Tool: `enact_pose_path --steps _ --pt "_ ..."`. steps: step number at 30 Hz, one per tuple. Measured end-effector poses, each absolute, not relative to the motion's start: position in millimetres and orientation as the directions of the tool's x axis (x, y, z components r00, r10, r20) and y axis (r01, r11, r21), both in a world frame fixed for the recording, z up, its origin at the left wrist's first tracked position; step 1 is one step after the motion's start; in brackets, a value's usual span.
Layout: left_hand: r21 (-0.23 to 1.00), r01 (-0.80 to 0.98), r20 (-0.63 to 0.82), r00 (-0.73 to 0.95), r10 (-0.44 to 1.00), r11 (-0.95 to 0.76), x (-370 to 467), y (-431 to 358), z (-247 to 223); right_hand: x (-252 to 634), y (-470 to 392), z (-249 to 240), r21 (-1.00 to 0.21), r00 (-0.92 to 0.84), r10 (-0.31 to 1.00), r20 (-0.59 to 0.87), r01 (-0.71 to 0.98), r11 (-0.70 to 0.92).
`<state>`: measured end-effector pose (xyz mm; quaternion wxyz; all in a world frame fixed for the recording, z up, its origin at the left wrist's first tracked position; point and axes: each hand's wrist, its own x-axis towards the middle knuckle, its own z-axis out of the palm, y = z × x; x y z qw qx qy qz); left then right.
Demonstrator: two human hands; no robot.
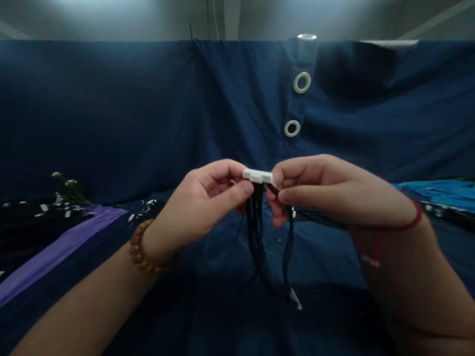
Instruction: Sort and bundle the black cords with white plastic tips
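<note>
Held up at the middle of the head view is a white multi-pin connector housing [257, 176], with a bundle of thin black wires [256, 217] hanging from its underside. My left hand [211, 195] pinches the housing's left end between thumb and fingers. At its right end, my right hand [319, 185] is closed on a black wire [273, 189] that runs up to the housing. Below the right fingers this wire loops down with others. A small whitish piece [296, 299] hangs at the lower end of the wires.
Dark blue cloth [111, 109] with white-rimmed eyelets [302, 82] rises behind my hands. On the left lie a purple strip [67, 247], black wires with small white connectors [44, 208] and small white flowers [70, 183]. A bright blue bundle [438, 193] lies at the right.
</note>
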<state>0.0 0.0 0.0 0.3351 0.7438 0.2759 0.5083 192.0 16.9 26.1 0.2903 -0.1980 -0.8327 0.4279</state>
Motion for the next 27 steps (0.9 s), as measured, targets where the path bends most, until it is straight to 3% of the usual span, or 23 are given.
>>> enact_pose_path --steps 4,11,16,22,27 --pt "0.799 0.159 0.5 0.36 0.787 -0.58 2 -9 -12 186 15 8 -0.812 -0.747 0.577 0.33 0.087 0.578" --pt "0.825 0.122 0.489 0.335 0.806 -0.551 -1 -3 -12 179 14 -1 -0.747 -0.676 0.607 0.418 0.124 0.653" --pt "0.801 0.199 0.501 0.292 0.815 -0.564 -5 -2 -10 174 23 -5 -0.808 -0.744 0.566 0.356 0.06 0.587" --pt "0.863 0.154 0.408 0.35 0.843 -0.482 -4 0 -10 174 28 -1 -0.853 -0.748 0.584 0.315 0.046 0.519" --pt "0.91 0.011 0.372 0.418 0.829 -0.414 -4 -3 -10 175 25 3 -0.878 -0.735 0.609 0.297 0.041 0.477"
